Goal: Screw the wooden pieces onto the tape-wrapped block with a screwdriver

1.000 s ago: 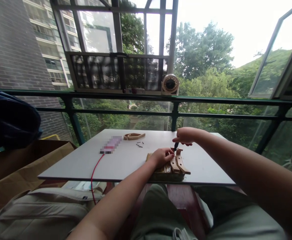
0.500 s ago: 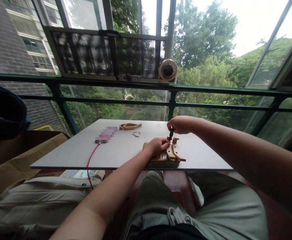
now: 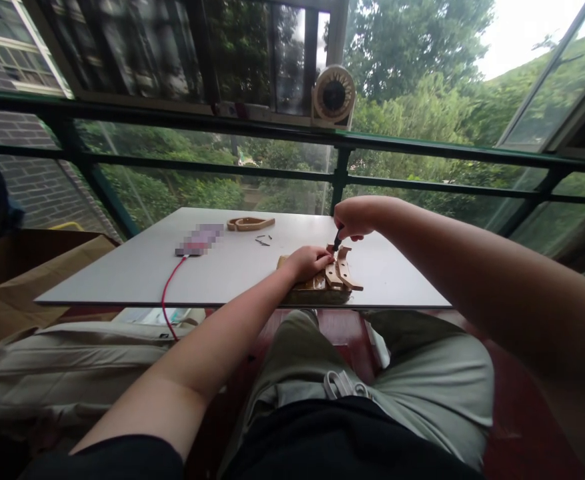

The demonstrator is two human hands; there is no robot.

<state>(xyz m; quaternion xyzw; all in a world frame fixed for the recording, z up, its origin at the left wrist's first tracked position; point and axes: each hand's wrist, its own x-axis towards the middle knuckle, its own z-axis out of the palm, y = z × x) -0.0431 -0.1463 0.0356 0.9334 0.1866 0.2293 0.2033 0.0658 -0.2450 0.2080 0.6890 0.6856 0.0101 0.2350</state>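
My right hand [image 3: 354,216] is closed around a black-handled screwdriver [image 3: 339,237], which points down at two curved wooden pieces with dark holes. My left hand [image 3: 308,263] reaches in from the left, its fingers gripping the upper part of the left wooden piece [image 3: 333,277]. Close beside it, on the right, lies the second wooden piece [image 3: 347,272]. Both rest on a brown tape-wrapped block [image 3: 317,295] at the table's front edge. The screwdriver's tip is too small to make out, and fingers partly cover the spot under it.
On the white table [image 3: 222,280] lie a curved wooden frame [image 3: 251,224], several loose screws [image 3: 263,242] and a blurred-out phone [image 3: 199,241] with a red cable [image 3: 165,293]. Behind runs a green railing [image 3: 282,175]; a small fan [image 3: 333,97] stands above it. A cardboard box [image 3: 72,267] and a bag [image 3: 72,367] are left.
My view has tipped downward, so the scene sits higher. The right hand has turned and the screwdriver leans differently. My left hand keeps its place on the wooden piece.
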